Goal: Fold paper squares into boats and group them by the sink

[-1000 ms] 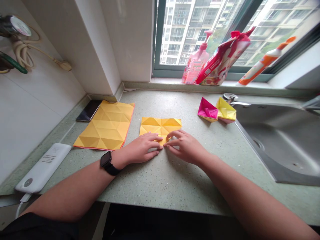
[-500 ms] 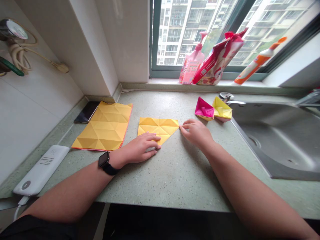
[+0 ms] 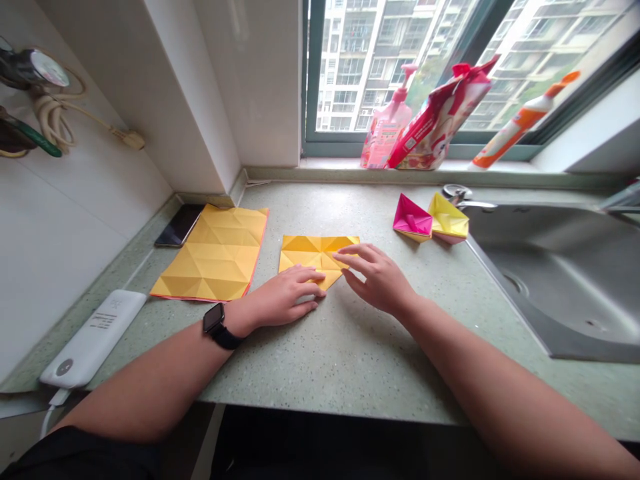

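A creased sheet of yellow origami paper (image 3: pixel 311 251) lies on the counter in front of me, its lower right edge slanting. My left hand (image 3: pixel 289 293), with a black watch at the wrist, rests flat on the paper's lower part, fingers stretched out. Over the paper's right side is my right hand (image 3: pixel 373 275), fingers apart and fingertips at the sheet; whether they touch it I cannot tell. To the left lies a larger stack of creased yellow paper (image 3: pixel 213 250) with red edges. A folded magenta paper piece (image 3: pixel 412 219) and a folded yellow paper piece (image 3: pixel 449 219) stand to the right.
A steel sink (image 3: pixel 565 280) is set into the counter (image 3: pixel 350 373) at right. On the sill are a pink pump bottle (image 3: pixel 385 137), a red bag (image 3: pixel 440 123) and an orange-white bottle (image 3: pixel 523 127). A phone (image 3: pixel 179 225) and white power bank (image 3: pixel 95 339) lie left.
My right hand has let go of the paper's right corner and moved left over the sheet, fingers spreading. My left hand stays on the paper. The view has shifted slightly.
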`<state>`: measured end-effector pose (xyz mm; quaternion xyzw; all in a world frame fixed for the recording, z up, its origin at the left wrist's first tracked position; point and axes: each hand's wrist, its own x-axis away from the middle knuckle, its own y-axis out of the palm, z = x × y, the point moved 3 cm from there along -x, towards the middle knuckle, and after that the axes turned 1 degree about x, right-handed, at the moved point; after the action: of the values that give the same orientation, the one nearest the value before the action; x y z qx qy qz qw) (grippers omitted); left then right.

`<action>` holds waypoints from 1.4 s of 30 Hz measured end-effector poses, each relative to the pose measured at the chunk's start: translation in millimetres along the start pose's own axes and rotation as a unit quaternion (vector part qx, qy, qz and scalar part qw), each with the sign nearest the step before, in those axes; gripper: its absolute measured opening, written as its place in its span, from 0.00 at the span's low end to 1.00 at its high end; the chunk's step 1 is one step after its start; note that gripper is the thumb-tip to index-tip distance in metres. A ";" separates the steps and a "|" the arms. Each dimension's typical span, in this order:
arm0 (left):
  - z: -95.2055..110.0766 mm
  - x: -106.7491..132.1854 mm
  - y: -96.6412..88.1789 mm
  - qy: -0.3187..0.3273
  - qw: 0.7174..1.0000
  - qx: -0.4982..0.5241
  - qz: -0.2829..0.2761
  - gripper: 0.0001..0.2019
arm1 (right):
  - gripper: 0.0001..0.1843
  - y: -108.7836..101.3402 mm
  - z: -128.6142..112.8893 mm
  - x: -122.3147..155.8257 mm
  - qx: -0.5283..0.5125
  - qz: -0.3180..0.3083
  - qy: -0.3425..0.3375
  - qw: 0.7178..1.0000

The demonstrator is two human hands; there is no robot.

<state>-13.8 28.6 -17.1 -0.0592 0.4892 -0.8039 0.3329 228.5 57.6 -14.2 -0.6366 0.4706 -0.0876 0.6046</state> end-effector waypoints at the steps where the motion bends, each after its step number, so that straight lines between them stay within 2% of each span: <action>1: 0.0 0.0 0.3 0.000 1.000 -0.003 -0.002 0.10 | 0.21 5.4 0.8 1.0 -0.008 -0.029 -0.007 1.000; 4: -0.7 0.2 1.7 0.001 1.000 -0.012 -0.004 0.11 | 0.21 19.6 8.2 3.9 -0.002 -0.098 0.013 0.995; 6: -1.3 0.8 1.5 0.008 1.000 -0.020 -0.002 0.11 | 0.23 24.7 15.1 5.0 0.016 -0.120 0.040 0.992; 11: -2.7 4.7 -10.0 0.030 0.997 -0.066 0.002 0.18 | 0.27 28.7 27.5 5.5 0.036 -0.142 0.078 0.986; 15: -4.7 9.5 -26.2 0.017 0.990 -0.132 0.035 0.25 | 0.28 30.5 32.6 5.6 0.035 -0.144 0.091 0.985; 18: -8.9 12.5 -33.7 -0.001 0.986 -0.163 0.038 0.28 | 0.27 31.5 35.4 6.0 0.028 -0.142 0.089 0.985; 20: -13.3 14.1 -37.2 -0.018 0.984 -0.177 0.033 0.25 | 0.27 32.2 36.8 6.5 0.024 -0.138 0.083 0.987; 24: -20.5 14.8 -43.3 -0.033 0.984 -0.171 0.038 0.11 | 0.26 33.4 38.0 7.2 0.023 -0.122 0.066 0.990; 27: -19.8 12.9 -44.0 -0.007 0.992 -0.124 0.034 0.09 | 0.23 31.6 36.7 5.8 0.020 -0.098 0.039 0.994; 31: -10.7 10.1 -41.6 0.014 0.998 -0.067 0.015 0.11 | 0.11 26.2 31.7 1.9 -0.008 -0.070 0.000 0.997; 34: -3.5 9.3 -39.7 -0.004 0.999 -0.049 0.017 0.09 | 0.12 25.0 24.3 0.3 -0.073 -0.090 -0.026 0.993; 38: -4.8 9.0 -35.7 -0.068 0.992 -0.052 0.092 0.07 | 0.12 22.9 16.1 -0.2 -0.130 -0.093 -0.045 0.986; 42: -16.1 9.9 -26.7 -0.139 0.979 -0.055 0.137 0.14 | 0.11 21.3 14.1 -0.2 -0.143 -0.096 -0.062 0.983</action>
<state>-40.9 42.7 -5.6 -0.1214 0.4848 -0.7066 0.5010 227.5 71.2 -35.8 -0.7634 0.3761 -0.0373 0.5238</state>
